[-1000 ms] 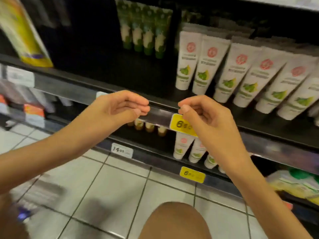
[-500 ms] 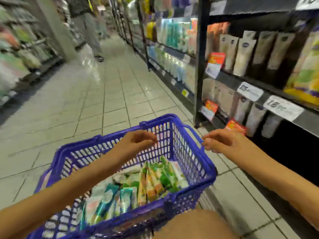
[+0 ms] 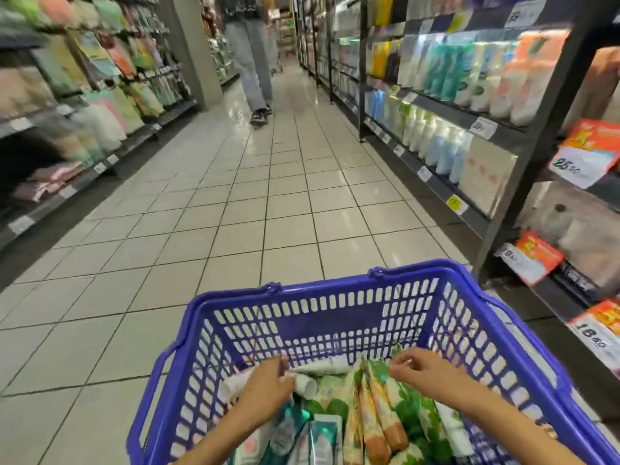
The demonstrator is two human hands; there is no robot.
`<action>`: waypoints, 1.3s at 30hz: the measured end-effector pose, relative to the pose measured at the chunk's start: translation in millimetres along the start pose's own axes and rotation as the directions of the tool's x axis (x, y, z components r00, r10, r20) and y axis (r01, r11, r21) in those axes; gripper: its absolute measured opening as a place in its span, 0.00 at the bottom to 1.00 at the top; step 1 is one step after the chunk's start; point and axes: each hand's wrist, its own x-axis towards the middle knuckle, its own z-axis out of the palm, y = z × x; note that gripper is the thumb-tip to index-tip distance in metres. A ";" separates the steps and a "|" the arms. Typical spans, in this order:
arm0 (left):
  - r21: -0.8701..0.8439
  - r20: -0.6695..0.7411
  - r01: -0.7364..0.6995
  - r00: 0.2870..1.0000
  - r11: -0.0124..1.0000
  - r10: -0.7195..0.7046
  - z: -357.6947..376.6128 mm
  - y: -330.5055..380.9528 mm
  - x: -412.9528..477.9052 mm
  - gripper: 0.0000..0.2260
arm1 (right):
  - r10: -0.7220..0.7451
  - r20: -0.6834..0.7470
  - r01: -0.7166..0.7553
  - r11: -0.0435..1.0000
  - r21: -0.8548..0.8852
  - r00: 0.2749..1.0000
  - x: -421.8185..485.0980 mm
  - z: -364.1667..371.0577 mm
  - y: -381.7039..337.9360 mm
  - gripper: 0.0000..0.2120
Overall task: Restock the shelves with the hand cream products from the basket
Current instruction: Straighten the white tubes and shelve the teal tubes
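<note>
We had both hands down inside the blue basket (image 3: 335, 317), which sat low in front of us on the aisle side of the right-hand shelves (image 3: 523, 182). The hand cream tubes (image 3: 379, 421) lay heaped in its near half: green-and-orange printed ones pointing away from us on the right, teal packs (image 3: 318, 437) nearer us in the middle, and white ones towards the left. Our left hand (image 3: 268, 380) was curled over a white tube (image 3: 307, 385), fingers wrapped down round its body so that only its round end stuck out to the right of the knuckles. Our right hand (image 3: 422, 370) hung just above the green-and-orange tubes with its fingers loosely bent and thumb close to the forefinger; we could not tell whether it pinched a tube tip or held nothing. The two hands were apart, with the heap between them. Beyond the basket the pale tiled floor (image 3: 235, 213) ran down the aisle, where a person (image 3: 251, 62) in grey trousers and dark shoes stood some way off. Orange-and-white price tags (image 3: 578, 164) hung from the shelf edges to our right, and blurred packets filled the shelves on the left (image 3: 84, 112).
</note>
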 end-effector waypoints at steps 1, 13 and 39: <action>0.036 0.011 -0.009 1.000 0.999 0.008 4.8 -0.6 3.6 0.03 | 0.013 0.010 -0.013 1.000 -0.007 1.000 7.9 5.7 -2.5 0.10; -0.021 -0.212 -0.073 0.975 0.997 0.067 15.1 -5.6 26.3 0.11 | -0.026 -0.236 -0.007 0.991 -0.135 0.971 25.9 31.8 26.2 0.12; 0.631 0.430 -0.147 0.883 0.762 -0.186 6.8 10.6 -20.8 0.20 | 0.229 0.532 0.046 0.890 -0.453 0.815 41.1 79.6 -9.6 0.16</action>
